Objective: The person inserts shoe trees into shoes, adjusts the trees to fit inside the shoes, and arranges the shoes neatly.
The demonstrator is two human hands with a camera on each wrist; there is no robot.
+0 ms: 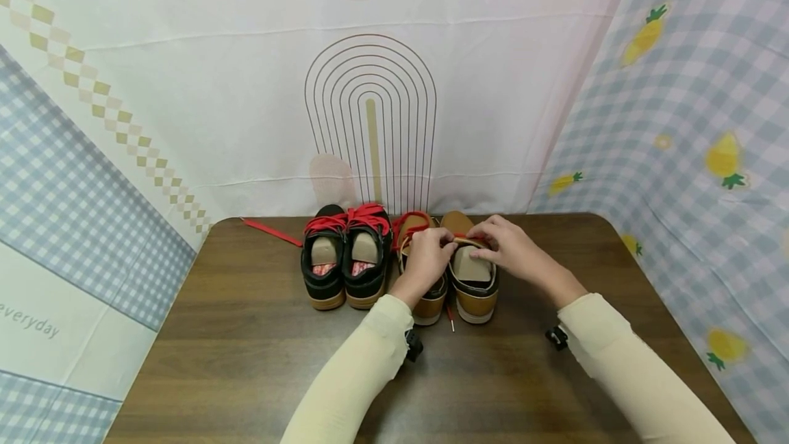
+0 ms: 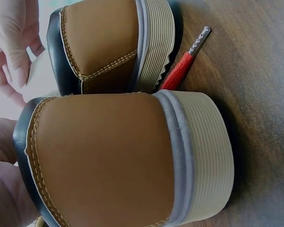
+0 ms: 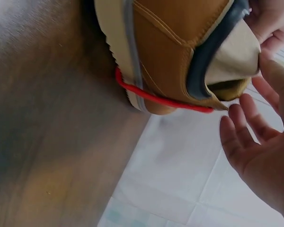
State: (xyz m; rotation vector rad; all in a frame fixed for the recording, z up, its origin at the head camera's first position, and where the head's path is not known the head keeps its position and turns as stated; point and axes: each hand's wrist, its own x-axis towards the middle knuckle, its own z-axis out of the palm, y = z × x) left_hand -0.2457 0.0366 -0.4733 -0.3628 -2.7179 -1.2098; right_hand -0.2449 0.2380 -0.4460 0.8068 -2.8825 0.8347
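Two brown shoes stand side by side on the table, heels toward me. Over the opening of the right brown shoe (image 1: 476,303) both hands meet. My right hand (image 1: 508,245) pinches the upper edge near its tongue, thumb on the inner side, as the right wrist view shows. My left hand (image 1: 428,255) reaches across the left brown shoe (image 1: 427,310), its thumb and fingers closed on the right shoe's upper edge; the exact contact is hidden. A red shoelace (image 3: 161,98) runs from the right shoe down its side. A metal-tipped lace end (image 2: 180,71) lies between the heels.
To the left stands a pair of black shoes (image 1: 364,286) with red laces and card inserts. One loose red lace (image 1: 271,231) stretches toward the back left edge of the wooden table (image 1: 246,362). A patterned cloth (image 1: 246,101) hangs behind the table.
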